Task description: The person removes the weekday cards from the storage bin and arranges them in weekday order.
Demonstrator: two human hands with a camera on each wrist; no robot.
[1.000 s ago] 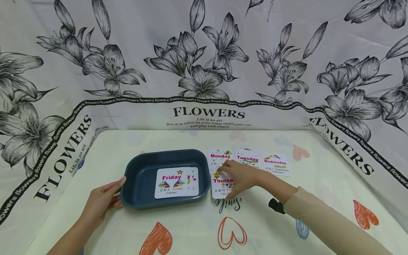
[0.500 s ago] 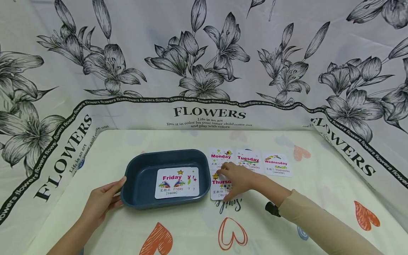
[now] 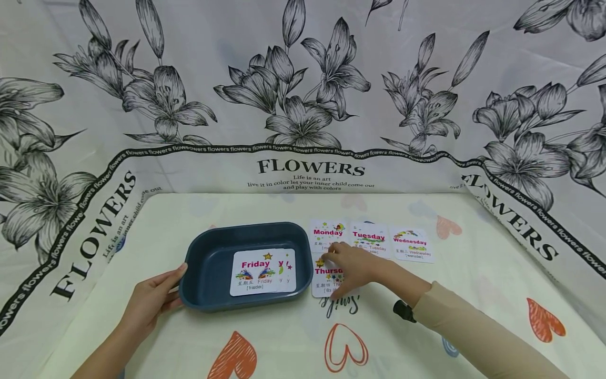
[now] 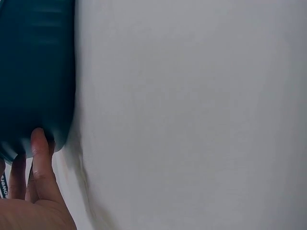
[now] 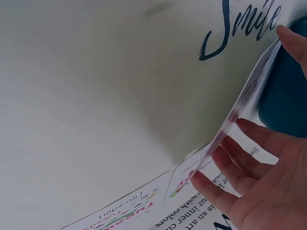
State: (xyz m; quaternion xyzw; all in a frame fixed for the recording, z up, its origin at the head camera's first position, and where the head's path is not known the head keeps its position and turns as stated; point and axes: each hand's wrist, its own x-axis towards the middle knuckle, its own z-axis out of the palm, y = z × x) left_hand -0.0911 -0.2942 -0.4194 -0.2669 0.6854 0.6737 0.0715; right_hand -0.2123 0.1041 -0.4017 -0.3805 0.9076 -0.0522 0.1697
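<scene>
Head view: the upper field is filled by a flower-printed backdrop (image 3: 303,123), below which a heart-printed tablecloth (image 3: 284,342) is spread. On this a dark blue tray (image 3: 208,271) is set, its end grasped between 8 and 9 o'clock by the left hand (image 3: 153,293). Just beyond its 3 o'clock side, the Thursday card (image 3: 324,280) is gripped by the right hand (image 3: 355,266), the thumb being placed at the card's 6 o'clock edge and the fingertips toward 12; its 3 o'clock part is covered. In the right wrist view the same card is seen nearly edge-on, spanning thumb and fingers. Within the tray, toward 4 o'clock, the Friday card (image 3: 253,273) is contained. From the Thursday card, the Monday card (image 3: 327,232) is found at 12 o'clock, the Tuesday card (image 3: 368,237) between 1 and 2, the Wednesday card (image 3: 410,243) between 2 and 3.
</scene>
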